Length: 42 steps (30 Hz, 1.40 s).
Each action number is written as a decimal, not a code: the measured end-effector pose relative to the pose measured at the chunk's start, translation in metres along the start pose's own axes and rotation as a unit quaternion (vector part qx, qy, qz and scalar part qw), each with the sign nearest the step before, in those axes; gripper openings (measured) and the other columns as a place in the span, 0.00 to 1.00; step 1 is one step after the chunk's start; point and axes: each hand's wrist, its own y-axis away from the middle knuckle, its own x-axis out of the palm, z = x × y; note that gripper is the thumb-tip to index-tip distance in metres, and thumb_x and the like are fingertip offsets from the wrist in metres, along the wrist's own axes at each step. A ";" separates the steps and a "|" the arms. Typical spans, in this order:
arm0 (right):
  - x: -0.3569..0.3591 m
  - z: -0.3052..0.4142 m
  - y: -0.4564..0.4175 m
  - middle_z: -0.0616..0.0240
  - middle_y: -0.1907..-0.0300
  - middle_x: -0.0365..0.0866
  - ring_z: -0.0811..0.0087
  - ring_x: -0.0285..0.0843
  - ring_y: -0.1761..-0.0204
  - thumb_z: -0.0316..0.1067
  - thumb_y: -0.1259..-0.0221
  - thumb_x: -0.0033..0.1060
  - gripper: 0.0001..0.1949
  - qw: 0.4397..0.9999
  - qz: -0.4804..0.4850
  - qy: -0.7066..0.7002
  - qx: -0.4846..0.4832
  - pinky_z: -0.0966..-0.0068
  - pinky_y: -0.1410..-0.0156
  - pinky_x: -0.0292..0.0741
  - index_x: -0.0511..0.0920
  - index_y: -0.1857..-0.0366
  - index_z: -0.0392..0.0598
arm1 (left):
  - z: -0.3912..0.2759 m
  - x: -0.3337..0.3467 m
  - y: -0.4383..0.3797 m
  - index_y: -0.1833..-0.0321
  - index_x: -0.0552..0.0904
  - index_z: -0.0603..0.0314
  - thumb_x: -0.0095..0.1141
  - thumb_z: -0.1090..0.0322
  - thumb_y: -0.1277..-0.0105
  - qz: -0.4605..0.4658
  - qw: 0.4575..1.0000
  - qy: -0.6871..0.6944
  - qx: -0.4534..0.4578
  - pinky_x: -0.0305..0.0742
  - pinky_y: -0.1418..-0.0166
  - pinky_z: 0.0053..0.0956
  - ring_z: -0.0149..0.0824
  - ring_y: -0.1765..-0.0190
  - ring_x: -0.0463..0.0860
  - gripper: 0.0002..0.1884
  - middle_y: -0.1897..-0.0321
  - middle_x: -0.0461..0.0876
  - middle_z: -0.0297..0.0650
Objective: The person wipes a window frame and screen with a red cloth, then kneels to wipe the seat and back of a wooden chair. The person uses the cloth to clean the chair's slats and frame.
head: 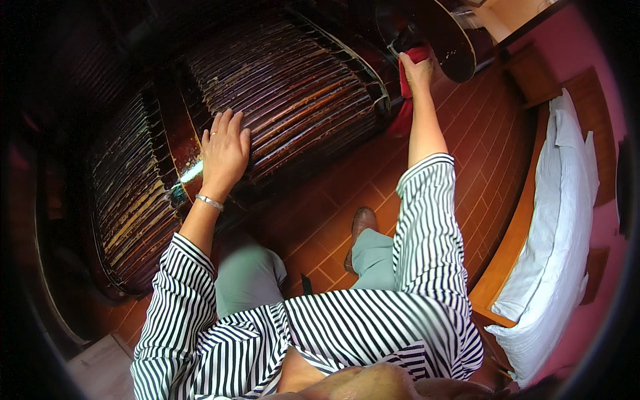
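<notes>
A dark piece of slatted wooden furniture, apparently a bench, stands in front of me. Its right slatted panel has worn, scuffed edges, and the left panel looks the same. Between the two runs a dark flat rail with a bright reflection. My left hand lies spread, palm down, by this rail and the near edge of the right panel, holding nothing. Farther off at the upper right, my right hand grips a red cloth against the dark frame beside a rounded wooden panel. Shadow hides the exact contact.
Reddish floor tiles lie beneath me, with my brown shoe on them. Along the right runs a wooden bed-like frame bearing pale bedding. Behind it is a pink wall. The far left is very dark.
</notes>
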 end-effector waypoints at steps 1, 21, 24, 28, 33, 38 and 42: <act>0.000 0.002 0.003 0.43 0.52 0.76 0.46 0.72 0.47 0.49 0.58 0.68 0.29 0.999 0.022 -0.036 0.003 0.58 0.41 0.68 0.76 0.57 0.35 | 0.000 0.000 0.001 0.39 0.71 0.58 0.42 0.57 0.30 -0.007 1.000 0.005 0.002 0.58 0.32 0.51 0.47 0.31 0.63 0.21 0.36 0.68 0.46; 0.007 0.095 0.051 0.58 0.34 0.62 0.57 0.61 0.35 0.55 0.46 0.59 0.32 0.936 0.249 0.222 -0.113 0.59 0.35 0.64 0.68 0.41 0.45 | 0.012 0.000 0.006 0.39 0.71 0.56 0.44 0.56 0.31 0.003 1.000 0.030 -0.008 0.57 0.31 0.48 0.46 0.31 0.63 0.21 0.36 0.68 0.45; -0.022 0.058 0.063 0.61 0.45 0.69 0.57 0.66 0.44 0.54 0.51 0.63 0.28 0.945 0.123 0.254 -0.168 0.58 0.41 0.67 0.71 0.48 0.50 | 0.006 0.000 0.004 0.39 0.72 0.57 0.45 0.56 0.31 -0.001 0.999 0.037 -0.007 0.57 0.31 0.49 0.46 0.31 0.63 0.21 0.36 0.68 0.45; -0.050 0.004 0.060 0.59 0.52 0.75 0.55 0.73 0.51 0.44 0.46 0.61 0.20 0.993 0.111 0.044 0.014 0.63 0.46 0.72 0.74 0.51 0.48 | 0.002 -0.003 0.001 0.39 0.72 0.58 0.44 0.57 0.31 -0.009 0.999 0.033 -0.009 0.58 0.32 0.50 0.46 0.32 0.63 0.21 0.37 0.69 0.45; -0.049 0.012 0.029 0.62 0.56 0.80 0.71 0.78 0.56 0.49 0.33 0.47 0.22 0.816 0.054 -0.487 0.306 0.72 0.48 0.74 0.77 0.54 0.35 | 0.003 -0.006 0.003 0.39 0.71 0.58 0.44 0.58 0.32 -0.004 1.000 0.026 -0.016 0.57 0.32 0.50 0.46 0.32 0.63 0.21 0.37 0.68 0.45; -0.016 -0.060 -0.005 0.64 0.57 0.80 0.72 0.76 0.54 0.53 0.39 0.50 0.23 0.936 0.207 -0.177 0.221 0.71 0.44 0.70 0.79 0.58 0.41 | -0.003 -0.001 -0.005 0.39 0.70 0.59 0.44 0.58 0.31 0.003 0.999 0.032 -0.007 0.56 0.31 0.49 0.46 0.31 0.62 0.21 0.36 0.67 0.46; -0.012 -0.035 -0.020 0.65 0.57 0.80 0.70 0.77 0.55 0.42 0.43 0.58 0.18 0.784 0.170 -0.431 0.413 0.75 0.45 0.71 0.76 0.54 0.42 | 0.000 -0.009 0.000 0.38 0.69 0.58 0.44 0.59 0.31 0.024 0.999 0.007 -0.023 0.54 0.30 0.47 0.46 0.31 0.61 0.21 0.36 0.66 0.45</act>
